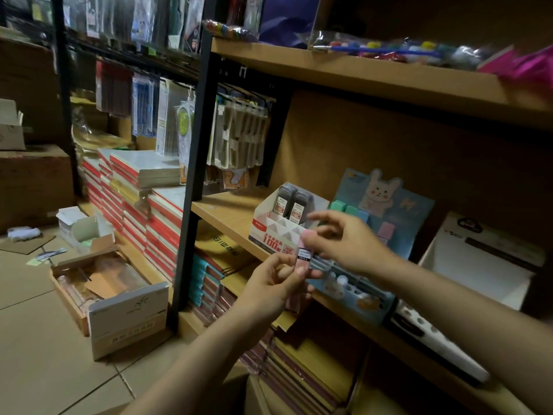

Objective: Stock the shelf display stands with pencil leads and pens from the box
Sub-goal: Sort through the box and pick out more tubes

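My left hand (276,283) holds a stack of pink pencil lead cases (303,259) in front of the wooden shelf (227,217). My right hand (344,244) pinches the top pink case of that stack. Behind the hands stands a white and red display stand (269,232) with two grey lead cases (291,203) upright in its back row. To its right is a blue rabbit display stand (386,202) holding green, blue and pink cases in its tiers. A white display stand (484,265) sits further right.
An open cardboard box (98,283) lies on the tiled floor at the left, beside a white carton (128,322). Stacks of red notebooks (134,205) fill the left. Hanging packets (239,136) crowd the rack above. Books are piled under the shelf.
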Action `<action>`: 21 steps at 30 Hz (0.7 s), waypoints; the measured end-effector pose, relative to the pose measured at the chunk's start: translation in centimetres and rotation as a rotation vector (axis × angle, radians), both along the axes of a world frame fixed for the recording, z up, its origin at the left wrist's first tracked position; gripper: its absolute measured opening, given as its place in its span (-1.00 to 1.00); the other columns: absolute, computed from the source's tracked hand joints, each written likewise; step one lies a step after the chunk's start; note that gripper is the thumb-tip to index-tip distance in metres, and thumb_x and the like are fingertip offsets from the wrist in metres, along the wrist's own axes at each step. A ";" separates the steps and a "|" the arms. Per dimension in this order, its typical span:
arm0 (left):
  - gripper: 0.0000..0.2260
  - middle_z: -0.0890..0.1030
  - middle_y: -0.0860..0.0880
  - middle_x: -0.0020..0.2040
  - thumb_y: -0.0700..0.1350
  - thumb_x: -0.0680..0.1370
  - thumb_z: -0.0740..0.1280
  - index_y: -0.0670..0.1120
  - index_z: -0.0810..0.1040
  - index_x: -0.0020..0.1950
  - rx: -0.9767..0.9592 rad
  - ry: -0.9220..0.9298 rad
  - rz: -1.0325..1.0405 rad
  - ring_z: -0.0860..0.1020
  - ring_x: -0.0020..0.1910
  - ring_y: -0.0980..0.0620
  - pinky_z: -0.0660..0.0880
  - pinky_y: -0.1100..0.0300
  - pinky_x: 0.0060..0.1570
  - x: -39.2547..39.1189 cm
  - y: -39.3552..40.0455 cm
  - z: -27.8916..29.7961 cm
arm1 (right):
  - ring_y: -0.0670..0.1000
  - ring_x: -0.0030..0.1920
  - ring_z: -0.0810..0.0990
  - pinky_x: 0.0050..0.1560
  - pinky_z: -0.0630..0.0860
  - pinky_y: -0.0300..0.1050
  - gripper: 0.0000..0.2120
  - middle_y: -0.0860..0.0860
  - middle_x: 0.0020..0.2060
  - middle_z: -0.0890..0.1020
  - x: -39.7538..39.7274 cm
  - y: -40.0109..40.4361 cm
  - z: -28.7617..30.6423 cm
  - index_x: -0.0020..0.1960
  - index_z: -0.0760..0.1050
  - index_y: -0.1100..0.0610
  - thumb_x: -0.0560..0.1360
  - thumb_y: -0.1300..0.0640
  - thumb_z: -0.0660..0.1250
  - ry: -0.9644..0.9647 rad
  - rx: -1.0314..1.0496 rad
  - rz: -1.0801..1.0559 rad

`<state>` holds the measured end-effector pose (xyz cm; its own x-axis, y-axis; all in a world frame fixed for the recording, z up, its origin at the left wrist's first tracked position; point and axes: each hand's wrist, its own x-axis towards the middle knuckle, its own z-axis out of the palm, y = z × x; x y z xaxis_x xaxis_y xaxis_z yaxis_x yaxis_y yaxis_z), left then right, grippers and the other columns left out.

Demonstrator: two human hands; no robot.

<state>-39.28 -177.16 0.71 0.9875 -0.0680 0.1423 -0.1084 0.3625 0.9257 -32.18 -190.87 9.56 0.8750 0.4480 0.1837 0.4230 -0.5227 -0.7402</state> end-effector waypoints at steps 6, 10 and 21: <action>-0.78 0.66 0.00 0.04 -0.04 0.60 0.27 0.00 0.42 0.23 0.315 -0.134 0.038 0.62 -0.07 0.16 0.58 0.22 -0.10 -0.9 -3.3 0.7 | -0.13 -0.22 0.69 -0.25 0.62 -0.26 -0.71 -0.01 -0.14 0.69 -2.1 -3.9 1.8 0.00 0.53 -0.05 0.38 0.19 0.52 -0.090 -0.039 -0.081; -0.60 0.30 0.13 0.40 0.07 0.57 0.30 0.13 0.31 0.38 0.834 -0.438 0.261 0.26 0.40 0.19 0.33 0.12 0.39 -0.7 -3.6 0.3 | -0.07 -0.19 0.69 -0.18 0.63 -0.20 -0.71 0.00 -0.11 0.66 -0.8 -7.6 6.4 0.00 0.55 0.00 0.35 0.20 0.55 -0.332 -0.015 -0.273; -0.39 -0.21 0.09 0.58 0.25 0.58 0.14 0.32 -0.15 0.51 1.428 -0.451 0.199 -0.28 0.53 0.05 -0.22 0.03 0.44 1.1 -4.3 -3.0 | -0.07 -0.05 0.54 -0.05 0.52 -0.16 -0.69 0.09 0.04 0.65 2.6 -11.3 4.2 0.17 0.57 0.17 0.44 0.23 0.49 -0.610 -0.439 -0.392</action>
